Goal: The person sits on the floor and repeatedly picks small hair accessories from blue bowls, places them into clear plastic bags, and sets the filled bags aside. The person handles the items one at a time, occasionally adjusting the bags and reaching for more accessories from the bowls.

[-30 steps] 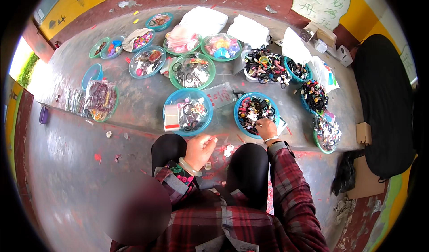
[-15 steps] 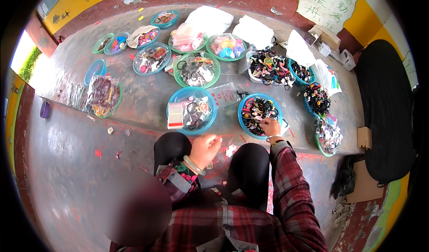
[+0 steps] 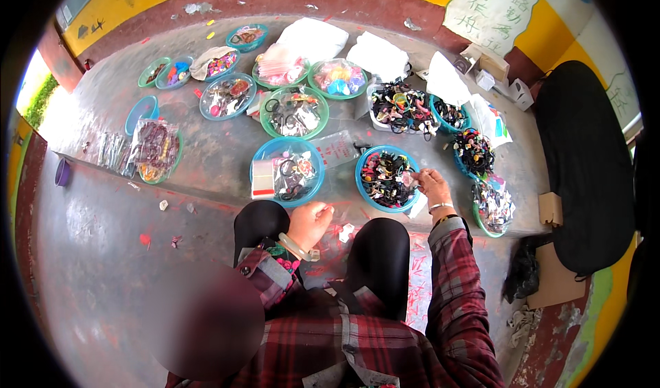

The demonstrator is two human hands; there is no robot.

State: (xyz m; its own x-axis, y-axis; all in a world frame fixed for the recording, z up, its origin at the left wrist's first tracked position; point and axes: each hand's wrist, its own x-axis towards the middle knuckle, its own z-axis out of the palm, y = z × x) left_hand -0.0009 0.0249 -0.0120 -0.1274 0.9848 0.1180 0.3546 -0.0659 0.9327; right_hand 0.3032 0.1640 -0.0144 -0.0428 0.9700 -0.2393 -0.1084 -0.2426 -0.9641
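Observation:
My right hand (image 3: 432, 186) is at the right rim of a blue basin (image 3: 365, 194) filled with black hair ties (image 3: 385, 181) carrying small coloured charms. Its thumb and fingers pinch what looks like a hair tie with a pale pink charm (image 3: 410, 179). Just above my left knee, my left hand (image 3: 309, 223) is closed in a loose fist; whatever it may hold is hidden. Close ahead of that fist stands another blue basin (image 3: 317, 191), with bagged hair ties and a white card box with a red band (image 3: 262, 179) in it.
Several more basins stand farther back on the raised grey ledge (image 3: 206, 151), with white sacks (image 3: 313, 38) behind them. A white tub of hair ties (image 3: 402, 106) and smaller baskets are on the right. A long black bundle (image 3: 584, 168) leans there beside cardboard. Scraps dot the floor.
My right hand has moved from over the hair ties to the basin's right rim, with the pale pink piece at its fingertips. My left fist stays near my knee. The view has shifted slightly.

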